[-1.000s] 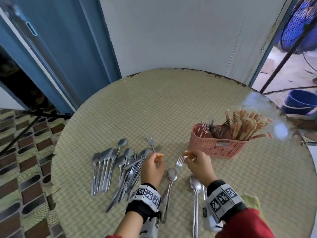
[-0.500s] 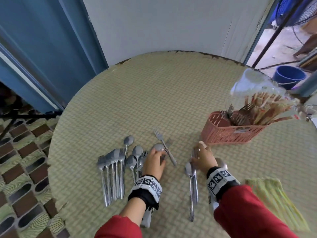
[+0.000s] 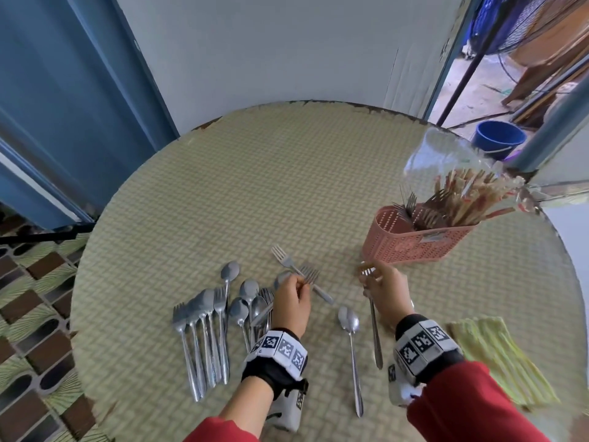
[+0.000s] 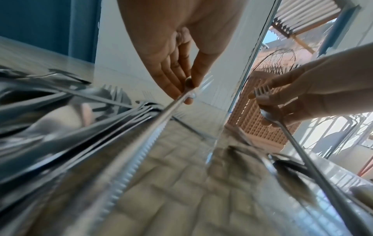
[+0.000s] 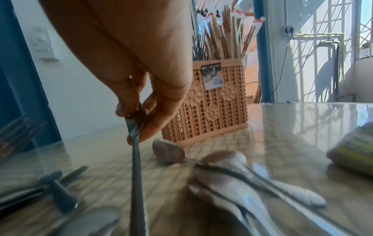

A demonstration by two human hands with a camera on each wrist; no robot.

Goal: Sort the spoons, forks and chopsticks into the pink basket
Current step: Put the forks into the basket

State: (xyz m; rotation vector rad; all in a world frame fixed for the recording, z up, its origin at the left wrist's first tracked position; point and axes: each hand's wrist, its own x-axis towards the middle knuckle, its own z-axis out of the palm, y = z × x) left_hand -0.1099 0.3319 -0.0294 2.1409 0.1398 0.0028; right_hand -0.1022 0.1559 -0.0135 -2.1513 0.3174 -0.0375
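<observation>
Two hands work low over the round woven-patterned table (image 3: 223, 186), each pinching a fork. The left hand (image 3: 291, 301) pinches the neck of a fork (image 3: 307, 275) between thumb and fingertips, tines pointing far and right, its handle running back under the palm in the left wrist view. The right hand (image 3: 385, 291) pinches another fork (image 3: 373, 327) just below its tines, the handle slanting down toward the near edge of the table.

The pink basket (image 3: 411, 244) stands just beyond the right hand, to the far right, already packed with upright chopsticks (image 3: 468, 199) and several forks, tines up. Nothing lies between the right hand and the basket's near wall.

One loose fork (image 3: 287, 261) lies on the table just beyond the left hand. Left of that hand sits a crowded cluster of spoons and forks (image 3: 210, 320), handles toward the near edge, some overlapping. A single spoon (image 3: 350, 339) lies between the two wrists. A yellow-green folded cloth (image 3: 497, 355) rests near the right forearm. Past the table's far right edge stands a blue bucket (image 3: 498, 137) on the floor.
</observation>
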